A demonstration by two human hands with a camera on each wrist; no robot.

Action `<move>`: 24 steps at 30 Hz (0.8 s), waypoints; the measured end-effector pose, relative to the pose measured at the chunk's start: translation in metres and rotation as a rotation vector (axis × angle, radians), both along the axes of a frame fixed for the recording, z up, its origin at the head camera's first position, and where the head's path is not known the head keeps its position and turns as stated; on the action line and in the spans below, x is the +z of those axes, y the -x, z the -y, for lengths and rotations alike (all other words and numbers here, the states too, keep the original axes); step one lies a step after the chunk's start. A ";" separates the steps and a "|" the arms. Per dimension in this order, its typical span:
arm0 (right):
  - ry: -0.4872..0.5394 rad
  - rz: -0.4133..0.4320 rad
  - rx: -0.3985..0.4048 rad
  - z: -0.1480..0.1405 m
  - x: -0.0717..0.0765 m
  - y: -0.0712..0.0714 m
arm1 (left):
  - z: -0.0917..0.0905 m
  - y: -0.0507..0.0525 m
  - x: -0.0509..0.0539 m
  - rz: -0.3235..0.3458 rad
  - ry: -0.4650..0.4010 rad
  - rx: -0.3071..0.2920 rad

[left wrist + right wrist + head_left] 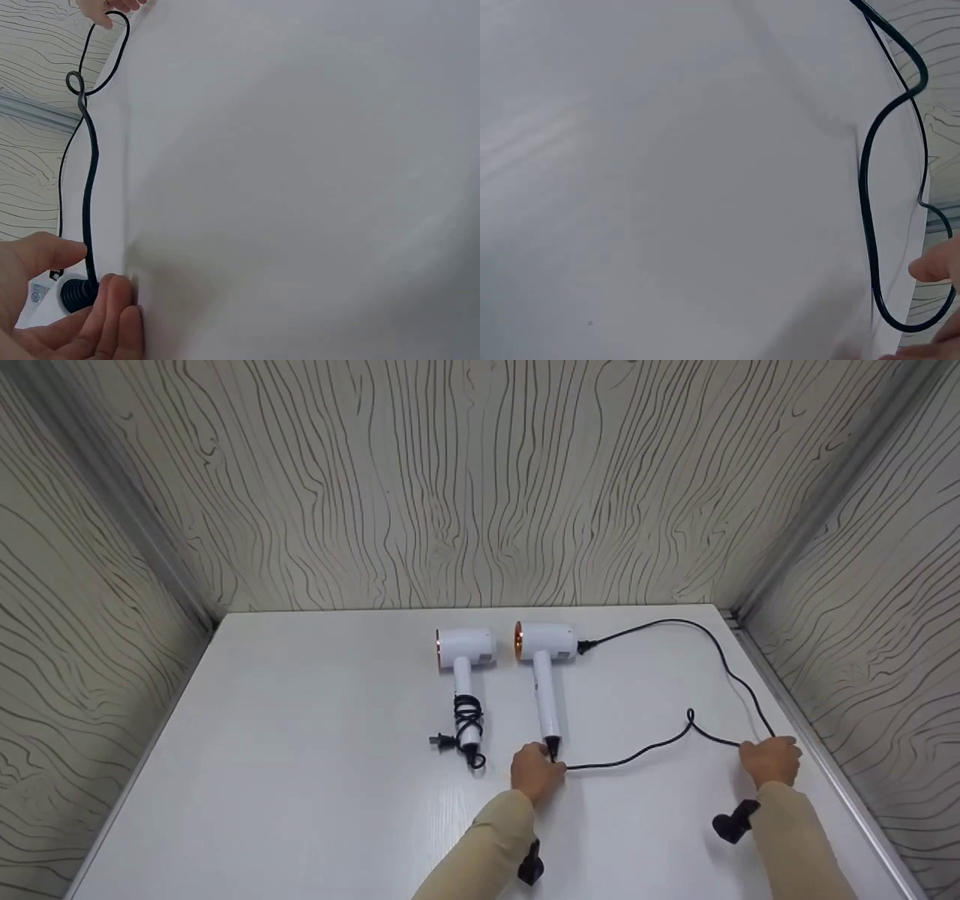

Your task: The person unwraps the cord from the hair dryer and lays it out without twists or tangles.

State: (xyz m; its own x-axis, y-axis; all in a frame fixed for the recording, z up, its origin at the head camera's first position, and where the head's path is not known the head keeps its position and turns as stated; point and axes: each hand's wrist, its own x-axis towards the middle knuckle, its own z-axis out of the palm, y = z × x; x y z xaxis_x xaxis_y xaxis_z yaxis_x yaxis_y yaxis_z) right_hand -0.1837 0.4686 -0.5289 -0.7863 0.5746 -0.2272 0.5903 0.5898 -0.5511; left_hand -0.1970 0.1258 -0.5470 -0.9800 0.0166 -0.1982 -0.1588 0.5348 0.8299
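Two white hair dryers lie side by side. The right-hand hair dryer (547,641) has its black cord (645,750) unwound and spread rightwards in a loop. At the base of its handle, my left hand (538,774) holds the cord between thumb (60,251) and fingers. My right hand (772,761) holds the far bend of that cord near the table's right edge; in the right wrist view only part of this hand shows, beside the loop. The cord's plug (586,646) rests by the back of the dryer's head. A small twist (691,715) stands in the cord midway.
Left of the unwound dryer lies the second hair dryer (465,647), its cord (469,712) wrapped round the handle and its plug (442,742) sticking out leftwards. The white table (300,750) is enclosed by wood-patterned panels (465,487) at the back and sides.
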 end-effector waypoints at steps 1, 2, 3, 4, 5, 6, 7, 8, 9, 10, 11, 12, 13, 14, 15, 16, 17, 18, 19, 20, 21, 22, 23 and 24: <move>-0.019 -0.023 -0.021 0.004 0.001 0.000 | -0.001 -0.001 0.000 0.001 -0.003 -0.006; -0.042 -0.049 -0.039 0.009 0.002 0.000 | -0.002 -0.001 0.000 -0.002 -0.007 -0.013; -0.073 -0.079 -0.049 0.014 0.003 0.000 | -0.003 -0.001 0.000 -0.006 -0.007 -0.019; -0.097 -0.107 -0.055 0.019 0.004 0.001 | -0.003 -0.001 -0.001 -0.014 -0.008 -0.023; -0.113 -0.135 -0.056 0.023 0.005 0.001 | -0.004 -0.001 -0.001 -0.026 -0.011 -0.024; -0.131 -0.158 -0.050 0.028 0.006 0.001 | -0.004 -0.001 -0.002 -0.043 -0.012 -0.025; -0.140 -0.186 -0.043 0.033 0.007 0.001 | -0.004 -0.001 -0.003 -0.058 -0.013 -0.023; -0.151 -0.217 -0.031 0.038 0.007 0.001 | -0.003 -0.001 -0.004 -0.072 -0.016 -0.019; -0.157 -0.247 -0.016 0.043 0.006 0.000 | -0.003 -0.001 -0.004 -0.085 -0.019 -0.016; -0.159 -0.276 -0.001 0.050 0.006 0.000 | -0.003 -0.001 -0.005 -0.099 -0.020 -0.013; -0.160 -0.301 0.016 0.056 0.005 -0.001 | -0.002 -0.001 -0.006 -0.114 -0.022 -0.010; -0.158 -0.325 0.030 0.063 0.004 -0.002 | -0.002 -0.001 -0.006 -0.122 -0.024 -0.009; -0.156 -0.350 0.042 0.071 0.003 -0.002 | -0.002 -0.001 -0.006 -0.127 -0.027 -0.008; -0.150 -0.372 0.056 0.079 0.002 -0.003 | -0.001 -0.001 -0.007 -0.128 -0.036 -0.007; -0.144 -0.394 0.067 0.087 0.002 -0.004 | -0.001 -0.001 -0.007 -0.125 -0.045 -0.009; -0.138 -0.413 0.081 0.096 0.001 -0.005 | 0.000 -0.002 -0.007 -0.118 -0.053 -0.012; -0.133 -0.426 0.094 0.105 0.000 -0.005 | 0.000 -0.002 -0.007 -0.111 -0.063 -0.017; -0.131 -0.440 0.109 0.113 -0.001 -0.006 | 0.001 -0.002 -0.007 -0.096 -0.076 -0.022; -0.128 -0.447 0.127 0.122 -0.001 -0.007 | 0.001 -0.002 -0.007 -0.083 -0.089 -0.028; -0.125 -0.454 0.147 0.130 -0.002 -0.007 | 0.002 -0.002 -0.006 -0.071 -0.101 -0.035; -0.120 -0.454 0.166 0.137 -0.003 -0.007 | 0.003 -0.003 -0.006 -0.058 -0.111 -0.043; -0.113 -0.448 0.182 0.144 -0.003 -0.007 | 0.004 -0.003 -0.006 -0.050 -0.115 -0.050; -0.106 -0.441 0.198 0.151 -0.003 -0.008 | 0.005 -0.003 -0.006 -0.045 -0.124 -0.055; -0.098 -0.436 0.213 0.157 -0.003 -0.008 | 0.007 -0.004 -0.007 -0.040 -0.133 -0.059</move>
